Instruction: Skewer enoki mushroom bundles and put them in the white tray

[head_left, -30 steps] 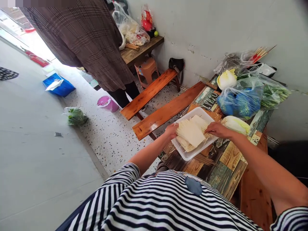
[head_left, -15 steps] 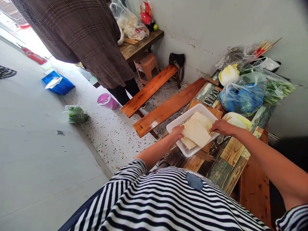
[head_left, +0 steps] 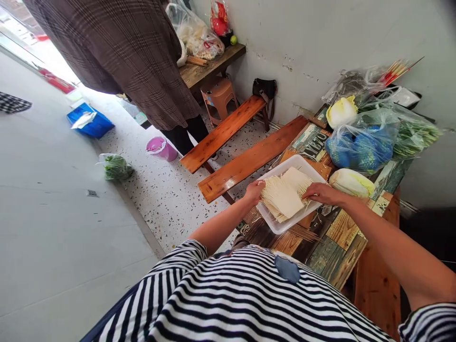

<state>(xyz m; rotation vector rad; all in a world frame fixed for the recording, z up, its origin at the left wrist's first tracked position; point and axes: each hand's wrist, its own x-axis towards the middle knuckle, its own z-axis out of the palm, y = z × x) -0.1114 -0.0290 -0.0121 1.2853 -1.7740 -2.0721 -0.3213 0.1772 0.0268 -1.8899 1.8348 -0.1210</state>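
A white plastic tray [head_left: 280,228] on the table holds pale flat sheets [head_left: 289,202], which look like tofu skin, with many thin bamboo skewers [head_left: 271,186] fanning out from them. At the tray's left side my left hand [head_left: 254,191] is closed round the gathered skewers. My right hand [head_left: 322,194] reaches in over the right rim, its fingers pinched on skewer ends beside the sheets. Exact finger contact is too small to see. More bare skewers [head_left: 306,232] lie on the table by the tray's near edge.
Right of the tray lie a napa cabbage [head_left: 351,183], a bag of blue packages [head_left: 359,147] and green vegetables [head_left: 415,130]. Wooden benches [head_left: 245,159] stand beyond the table. A person in a plaid coat [head_left: 124,61] stands near a pink bin [head_left: 162,148].
My left hand has moved left, drawing the skewers toward the tray's left rim. My right hand has shifted slightly left over the sheets. The view has turned a little.
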